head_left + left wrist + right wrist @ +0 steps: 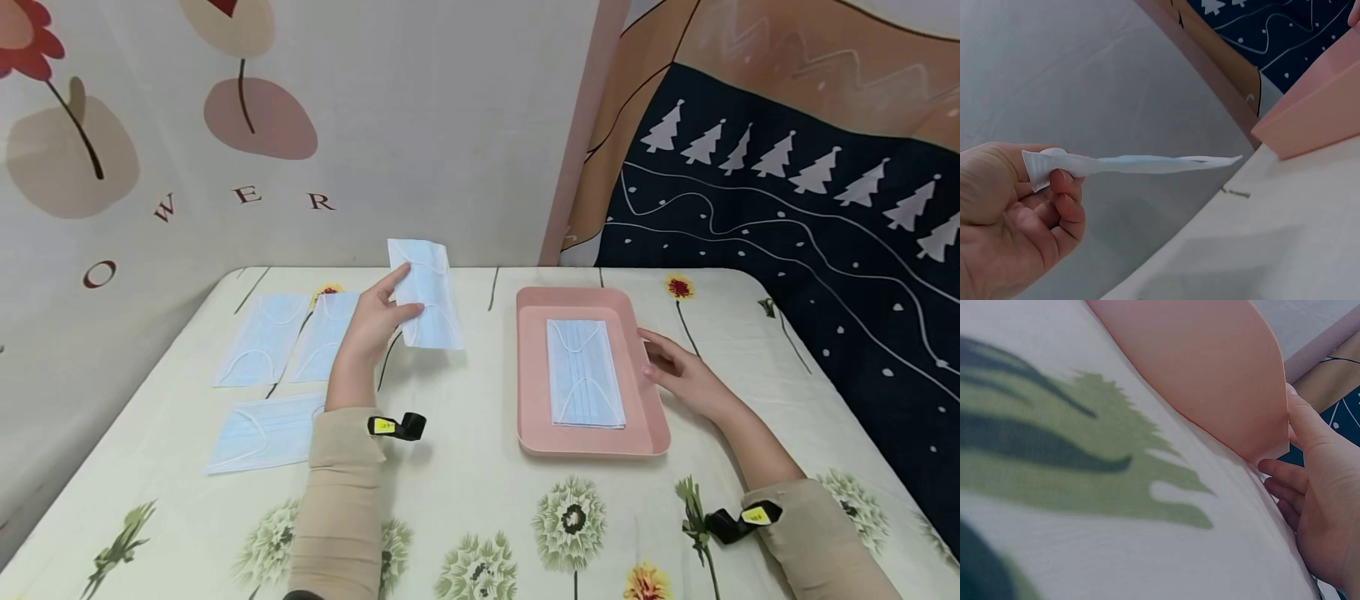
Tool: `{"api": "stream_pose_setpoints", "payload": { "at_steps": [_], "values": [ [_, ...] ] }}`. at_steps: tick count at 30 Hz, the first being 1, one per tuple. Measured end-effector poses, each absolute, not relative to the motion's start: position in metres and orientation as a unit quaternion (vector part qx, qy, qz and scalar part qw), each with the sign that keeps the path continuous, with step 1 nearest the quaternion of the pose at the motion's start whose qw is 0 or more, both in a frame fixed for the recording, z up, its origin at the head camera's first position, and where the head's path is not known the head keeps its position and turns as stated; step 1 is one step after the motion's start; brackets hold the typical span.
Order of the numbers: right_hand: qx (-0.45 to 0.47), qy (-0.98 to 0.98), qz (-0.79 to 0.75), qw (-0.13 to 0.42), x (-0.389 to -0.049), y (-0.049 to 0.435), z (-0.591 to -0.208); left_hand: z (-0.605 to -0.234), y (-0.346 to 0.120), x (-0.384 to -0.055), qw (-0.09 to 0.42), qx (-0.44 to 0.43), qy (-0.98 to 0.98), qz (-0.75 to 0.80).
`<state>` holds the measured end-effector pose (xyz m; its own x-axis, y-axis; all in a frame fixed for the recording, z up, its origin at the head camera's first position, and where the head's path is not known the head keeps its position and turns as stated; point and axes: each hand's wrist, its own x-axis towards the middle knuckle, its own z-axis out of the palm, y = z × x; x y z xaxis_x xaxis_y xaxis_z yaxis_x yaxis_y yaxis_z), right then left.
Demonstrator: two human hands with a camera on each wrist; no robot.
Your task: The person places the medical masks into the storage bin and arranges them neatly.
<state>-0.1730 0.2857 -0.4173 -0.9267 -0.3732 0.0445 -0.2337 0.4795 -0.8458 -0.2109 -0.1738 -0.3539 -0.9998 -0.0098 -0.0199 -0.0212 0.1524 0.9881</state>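
My left hand pinches a light-blue face mask by its left side, between thumb and fingers, raised above the table. The left wrist view shows this mask edge-on, its held end bunched. Across from it stands a pink tray with another blue mask lying flat inside, ear loops up. My right hand touches the tray's right side with thumb and fingertips. In the right wrist view those fingertips are at the tray's outer wall.
Left of my left forearm lie three more masks: one at the far left, one beside it, and one nearer, partly behind my sleeve. A flower-print cloth covers the table. Printed fabric hangs along the table's back edge.
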Motion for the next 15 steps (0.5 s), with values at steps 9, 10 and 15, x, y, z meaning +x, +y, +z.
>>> {"api": "stream_pose_setpoints", "payload": {
  "at_steps": [9, 10, 15],
  "values": [
    [-0.176, 0.855, -0.481, 0.076, -0.173, 0.286, -0.418, -0.336, -0.146, -0.206, 0.021, 0.057, 0.7, 0.712],
    [-0.177, 0.856, -0.481, 0.075, -0.173, 0.286, -0.418, -0.335, -0.143, -0.205, 0.021, 0.063, 0.697, 0.714],
    [-0.177, 0.858, -0.477, 0.075, -0.173, 0.285, -0.417, -0.33, -0.126, -0.202, 0.03, 0.095, 0.668, 0.737]
  ]
}}
